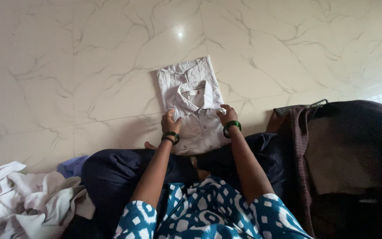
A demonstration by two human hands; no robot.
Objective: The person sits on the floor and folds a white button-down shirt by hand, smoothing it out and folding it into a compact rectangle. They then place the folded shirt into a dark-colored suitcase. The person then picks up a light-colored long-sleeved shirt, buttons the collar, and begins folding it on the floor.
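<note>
A pale lilac collared shirt [195, 106], folded into a rectangle, lies on the marble floor [89, 66] in front of me. My left hand [171, 121] pinches its left edge near the collar. My right hand [227, 115] presses on its right edge, fingers curled onto the cloth. Both wrists wear green bangles. My dark-trousered knees frame the shirt's near end.
A heap of crumpled white clothes [18, 203] lies at lower left, with a blue cloth [71, 166] beside it. On the right sits a dark bundle with a maroon checked garment [299, 146]. A bright window reflection shows at the far right.
</note>
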